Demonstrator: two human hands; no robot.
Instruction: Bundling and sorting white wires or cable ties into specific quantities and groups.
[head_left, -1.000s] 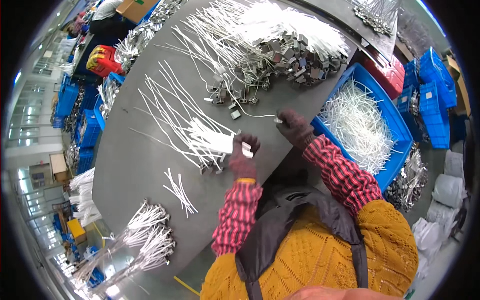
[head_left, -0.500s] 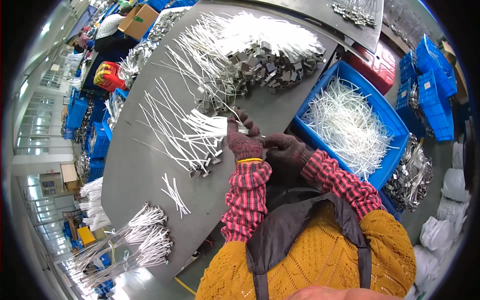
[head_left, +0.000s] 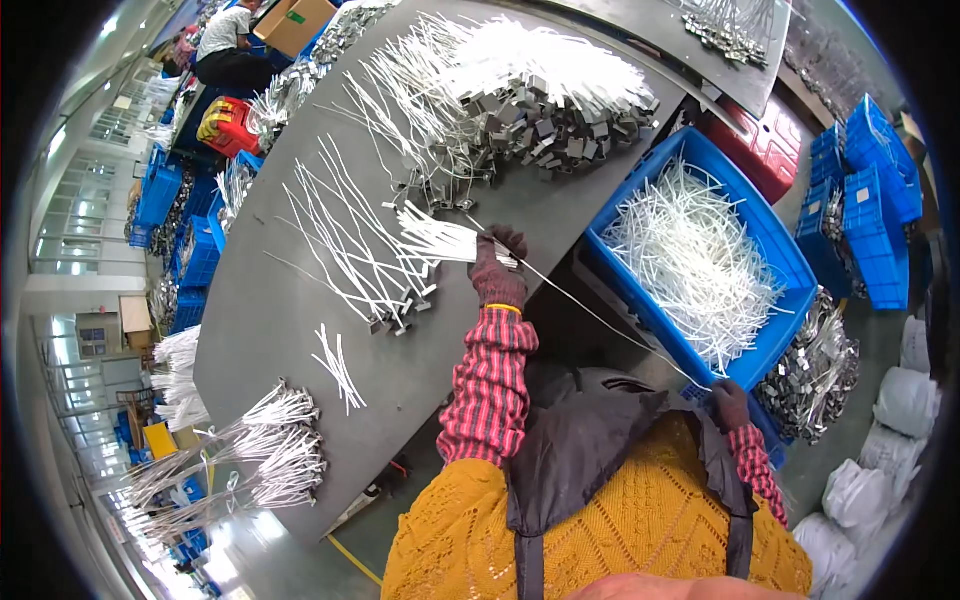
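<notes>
Grey table [head_left: 300, 330]: tied bundles [head_left: 270, 450] at far left, loose white ties [head_left: 350, 240] mid-table. Left hand [head_left: 497, 270], gloved, is clenched around a fan of white ties [head_left: 440, 240] held above the table edge. One thin strand [head_left: 600, 320] runs taut from that fist rightward to the right hand [head_left: 730, 405], which pinches its far end by the blue bin [head_left: 770, 230]. Judgement: keep strand taut, pull straight, left grip firm so the bundle does not splay.

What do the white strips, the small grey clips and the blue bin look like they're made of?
White strips: probably plastic, thin, flexible, slightly glossy. Grey clips: likely metal, dull silver with glints. Blue bin: moulded plastic, uniform saturated colour, smooth rim. The left hand grips a bundle of strips.
</notes>
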